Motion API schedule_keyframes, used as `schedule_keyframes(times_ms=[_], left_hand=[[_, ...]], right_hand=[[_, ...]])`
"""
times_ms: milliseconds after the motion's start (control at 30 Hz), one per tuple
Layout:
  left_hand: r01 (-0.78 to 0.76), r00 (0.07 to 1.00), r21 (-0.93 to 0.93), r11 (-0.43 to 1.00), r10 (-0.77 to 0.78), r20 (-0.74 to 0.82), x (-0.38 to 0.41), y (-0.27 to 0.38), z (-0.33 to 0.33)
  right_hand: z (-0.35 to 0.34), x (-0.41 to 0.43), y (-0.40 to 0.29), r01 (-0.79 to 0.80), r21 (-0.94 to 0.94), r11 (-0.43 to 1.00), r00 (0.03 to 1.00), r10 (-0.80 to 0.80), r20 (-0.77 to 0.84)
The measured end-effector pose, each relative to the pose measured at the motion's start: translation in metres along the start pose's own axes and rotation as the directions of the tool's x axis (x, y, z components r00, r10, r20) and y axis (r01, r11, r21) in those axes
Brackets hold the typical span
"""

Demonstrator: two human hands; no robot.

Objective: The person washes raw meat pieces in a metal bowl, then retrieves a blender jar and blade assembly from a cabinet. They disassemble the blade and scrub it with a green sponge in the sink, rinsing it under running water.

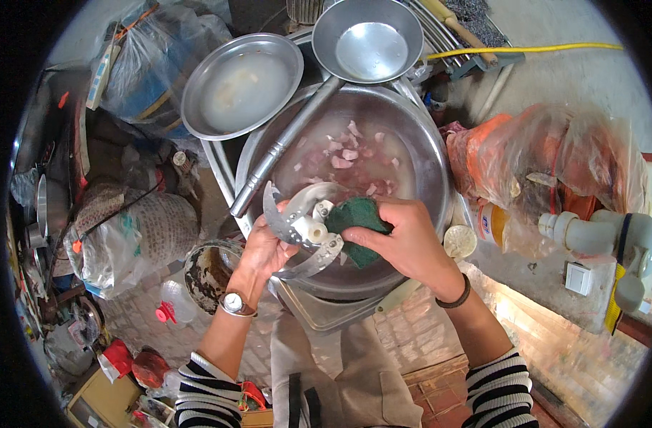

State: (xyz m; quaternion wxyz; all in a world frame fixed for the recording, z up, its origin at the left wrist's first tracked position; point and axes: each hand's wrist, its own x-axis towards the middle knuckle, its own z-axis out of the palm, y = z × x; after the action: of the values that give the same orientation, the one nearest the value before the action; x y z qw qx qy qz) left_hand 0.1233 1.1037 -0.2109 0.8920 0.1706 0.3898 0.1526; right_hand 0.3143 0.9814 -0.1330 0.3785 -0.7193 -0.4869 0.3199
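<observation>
My left hand (264, 243) holds a wet food-processor blade unit (311, 227), with curved metal blades around a white plastic hub. In my right hand (409, 235) is a green scouring pad (361, 227), pinched beside the hub and blades. Both hands are over a large metal basin (438, 160) of cloudy water, in which pieces of pale pink meat (350, 155) lie. A long-handled metal ladle pan (379, 48) holding some clear water rests across the basin's far rim, its handle reaching left of the blades.
A metal bowl (243, 88) of cloudy water stands at the basin's upper left. Plastic-wrapped bundles (540, 155) and a jar of yellow contents (489, 224) are on the right. To the left are a stuffed woven sack (139, 235) and a stained bucket (211, 273). A yellow hose (534, 48) runs along the upper right.
</observation>
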Motion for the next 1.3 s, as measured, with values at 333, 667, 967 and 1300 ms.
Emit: schedule_keyframes(times_ms=[333, 667, 967, 1300], left_hand=[[0.013, 0.995, 0.029, 1.0, -0.016, 0.101, 0.002, 0.004, -0.002], [-0.069, 0.995, -0.096, 0.993, 0.062, -0.073, 0.002, 0.001, 0.002], [-0.067, 0.993, -0.108, 0.992, 0.056, -0.102, 0.007, -0.003, 0.01], [-0.15, 0.989, -0.054, 0.987, 0.15, -0.004, 0.009, -0.006, -0.003]], right_hand=[[-0.014, 0.028, -0.014, -0.008, -0.079, 0.997, 0.998, 0.012, 0.055], [-0.01, -0.022, 0.026, -0.109, -0.341, 0.934, 0.971, 0.173, 0.163], [0.002, 0.036, 0.107, -0.139, -0.803, 0.579, 0.951, 0.304, 0.054], [-0.005, -0.003, -0.021, -0.106, 0.466, 0.878, 0.983, 0.163, -0.084]])
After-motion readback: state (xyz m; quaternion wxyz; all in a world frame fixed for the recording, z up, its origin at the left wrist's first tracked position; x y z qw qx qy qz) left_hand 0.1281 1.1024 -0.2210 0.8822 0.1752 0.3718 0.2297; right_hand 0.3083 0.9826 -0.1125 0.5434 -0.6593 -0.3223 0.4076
